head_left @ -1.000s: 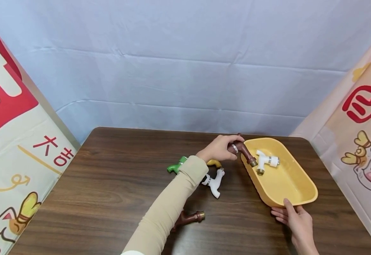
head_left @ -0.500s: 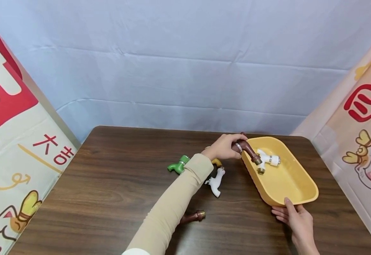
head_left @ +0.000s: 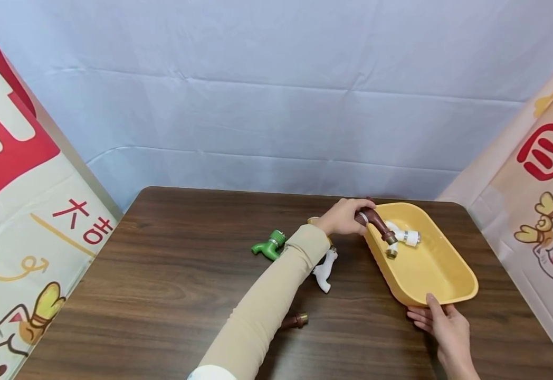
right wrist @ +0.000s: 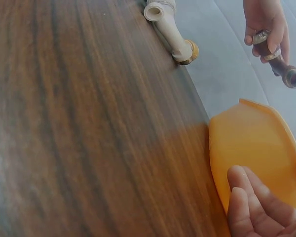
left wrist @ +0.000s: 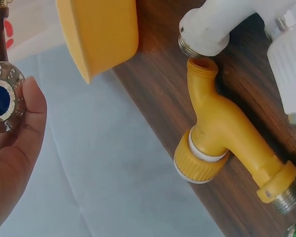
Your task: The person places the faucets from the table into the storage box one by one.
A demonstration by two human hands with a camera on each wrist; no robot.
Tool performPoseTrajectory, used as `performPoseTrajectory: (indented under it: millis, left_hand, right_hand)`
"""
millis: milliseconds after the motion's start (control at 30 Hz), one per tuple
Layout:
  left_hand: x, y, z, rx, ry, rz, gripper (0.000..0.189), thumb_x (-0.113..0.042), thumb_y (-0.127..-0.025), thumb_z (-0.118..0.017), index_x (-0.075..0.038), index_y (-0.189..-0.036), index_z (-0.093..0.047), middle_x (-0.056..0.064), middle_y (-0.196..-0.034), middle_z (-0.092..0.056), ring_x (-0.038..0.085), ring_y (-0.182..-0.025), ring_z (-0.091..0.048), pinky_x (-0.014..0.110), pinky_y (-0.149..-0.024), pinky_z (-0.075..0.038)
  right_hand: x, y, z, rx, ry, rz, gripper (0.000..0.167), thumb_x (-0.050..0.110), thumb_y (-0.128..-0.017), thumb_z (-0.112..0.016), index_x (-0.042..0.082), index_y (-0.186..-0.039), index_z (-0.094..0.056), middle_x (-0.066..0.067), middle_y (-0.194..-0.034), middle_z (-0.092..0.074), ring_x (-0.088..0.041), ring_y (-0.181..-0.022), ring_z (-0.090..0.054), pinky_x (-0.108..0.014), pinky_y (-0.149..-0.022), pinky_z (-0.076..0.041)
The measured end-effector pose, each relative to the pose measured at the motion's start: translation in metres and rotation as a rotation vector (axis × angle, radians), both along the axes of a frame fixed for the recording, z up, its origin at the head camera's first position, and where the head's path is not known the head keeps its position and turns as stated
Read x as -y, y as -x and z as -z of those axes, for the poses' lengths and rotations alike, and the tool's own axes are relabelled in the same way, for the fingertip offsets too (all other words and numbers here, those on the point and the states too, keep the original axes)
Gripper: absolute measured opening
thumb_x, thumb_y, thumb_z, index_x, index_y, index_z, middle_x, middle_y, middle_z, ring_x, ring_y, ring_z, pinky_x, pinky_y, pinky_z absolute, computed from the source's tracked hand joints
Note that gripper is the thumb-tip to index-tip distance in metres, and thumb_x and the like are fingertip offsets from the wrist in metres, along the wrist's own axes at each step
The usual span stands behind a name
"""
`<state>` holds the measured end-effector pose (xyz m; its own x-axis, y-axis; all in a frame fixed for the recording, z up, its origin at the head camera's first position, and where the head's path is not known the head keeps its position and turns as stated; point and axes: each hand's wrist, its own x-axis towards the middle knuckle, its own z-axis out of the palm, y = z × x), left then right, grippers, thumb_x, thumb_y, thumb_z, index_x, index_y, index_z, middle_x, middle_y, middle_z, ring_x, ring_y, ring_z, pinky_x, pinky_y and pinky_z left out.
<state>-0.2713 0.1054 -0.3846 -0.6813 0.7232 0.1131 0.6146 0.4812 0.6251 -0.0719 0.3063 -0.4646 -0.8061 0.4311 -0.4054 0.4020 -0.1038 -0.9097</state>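
My left hand (head_left: 343, 216) grips a dark brown faucet (head_left: 378, 222) by its knob end, above the far left rim of a yellow plastic basin (head_left: 428, 272). The brass-threaded end tilts down toward a white faucet (head_left: 410, 238) lying inside, partly covered from view. In the left wrist view, fingers surround the brown faucet's round knob (left wrist: 2, 96), which has a dark blue centre. At the basin's near end, my right hand (head_left: 453, 335) holds the rim, thumb on top and fingers beneath. The right wrist view shows those fingers (right wrist: 261, 200) against the basin's outer wall.
On the wooden table (head_left: 162, 279) lie a green faucet (head_left: 269, 247), a white faucet (head_left: 324, 272) and a yellow faucet (left wrist: 222, 123). Another brown faucet (head_left: 297, 320) is mostly hidden by the left sleeve. A pale cloth (head_left: 257, 105) hangs behind the table.
My left hand has moved slightly right with the brown faucet, bringing its threaded end further over the basin and across the white faucet. My right hand keeps its hold on the rim.
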Motion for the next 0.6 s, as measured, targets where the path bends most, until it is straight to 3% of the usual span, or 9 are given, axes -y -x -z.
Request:
performPoseTrajectory:
  millis: [233, 600]
  left_hand:
    - [-0.011, -0.002, 0.001, 0.005, 0.023, -0.018, 0.058, -0.012, -0.075, -0.068, -0.014, -0.13, -0.05, 0.001, -0.116, -0.056, 0.01, -0.084, -0.047, 0.014, -0.067, -0.035]
    - [-0.025, -0.008, 0.02, 0.045, 0.004, -0.114, 0.062, -0.014, -0.079, -0.068, -0.017, -0.136, -0.043, 0.001, -0.112, -0.057, 0.009, -0.062, -0.047, 0.016, -0.054, -0.034]
  right_hand:
    - [0.0, 0.0, -0.001, 0.003, -0.006, -0.003, 0.032, 0.04, -0.094, -0.042, 0.01, -0.105, -0.039, 0.007, -0.059, -0.065, -0.007, -0.061, -0.065, -0.022, -0.056, -0.051]
    - [-0.012, 0.002, 0.02, -0.101, -0.014, -0.032, 0.03, 0.041, -0.092, -0.047, 0.012, -0.1, -0.042, 0.005, -0.061, -0.066, -0.009, -0.062, -0.066, -0.023, -0.055, -0.051]
